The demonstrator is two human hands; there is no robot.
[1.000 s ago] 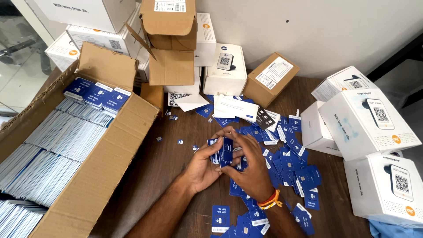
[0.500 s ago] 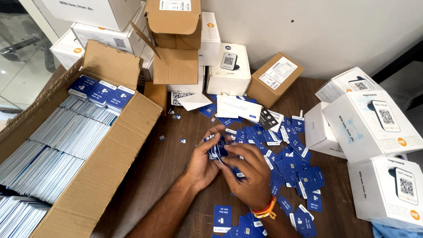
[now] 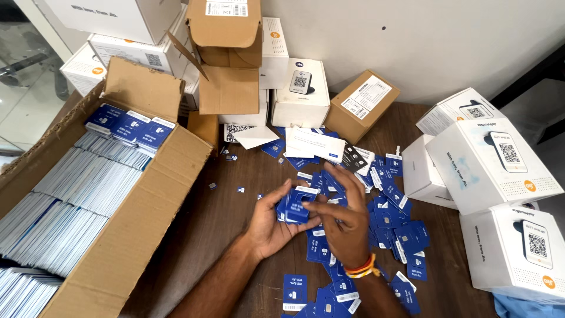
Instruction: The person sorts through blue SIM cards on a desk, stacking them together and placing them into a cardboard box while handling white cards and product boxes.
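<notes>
Cards in hand, heap on the table.

A carton (image 3: 126, 218) holds packed rows; the left hand (image 3: 272, 227) grips a small blue stack (image 3: 296, 206), the right hand (image 3: 344, 227), fingers spread, rests on it; many loose cards (image 3: 391, 221) lie ungathered beside white boxes (image 3: 491, 165).

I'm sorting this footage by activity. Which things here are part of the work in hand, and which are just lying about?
In hand:
- left hand, its grip holding a small stack of blue cards
- right hand, fingers on that stack
- loose blue cards scattered on the brown wooden table

Lying about:
- large cardboard box packed with card rows
- white printed boxes
- small brown carton
</notes>
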